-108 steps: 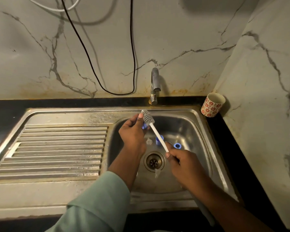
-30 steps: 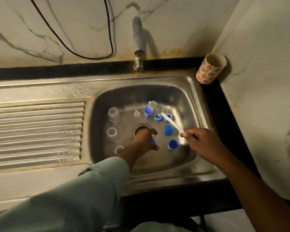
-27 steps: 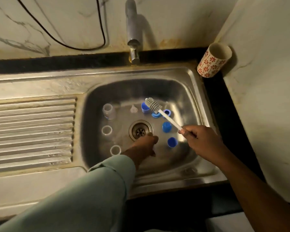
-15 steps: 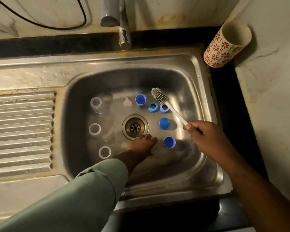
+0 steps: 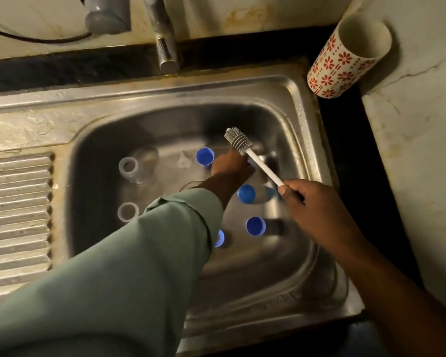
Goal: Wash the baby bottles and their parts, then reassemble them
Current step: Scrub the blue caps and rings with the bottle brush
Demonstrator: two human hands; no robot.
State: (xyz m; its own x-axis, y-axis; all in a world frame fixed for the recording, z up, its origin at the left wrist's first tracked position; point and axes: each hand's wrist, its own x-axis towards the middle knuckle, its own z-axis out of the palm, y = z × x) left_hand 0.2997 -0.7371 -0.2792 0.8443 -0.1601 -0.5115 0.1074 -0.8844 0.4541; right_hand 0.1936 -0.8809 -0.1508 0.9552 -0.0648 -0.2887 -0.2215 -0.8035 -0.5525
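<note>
- Here, my right hand (image 5: 317,210) has its fingers curled tight round the white handle of the bottle brush (image 5: 252,157), held above the sink (image 5: 304,130).
- The brush's long axis slants from my right hand up and to the left, bristle head at the far end, just above my left hand (image 5: 231,166).
- My left hand reaches down to the far side of the basin floor, among the blue parts there. Its fingers are hidden under the back of the hand and the brush, so I cannot tell whether they are apart or already pinching something.
- A blue cap (image 5: 204,156) stands just left of that hand; another blue cap (image 5: 246,194) lies just near of it, and a third blue cap (image 5: 255,226) nearer still.
- The clear bottles (image 5: 128,166) stand well apart, on the left side of the basin.
- I judge the left hand is the nearer one for picking up the next blue part; the bristle head is already close above it.
</note>
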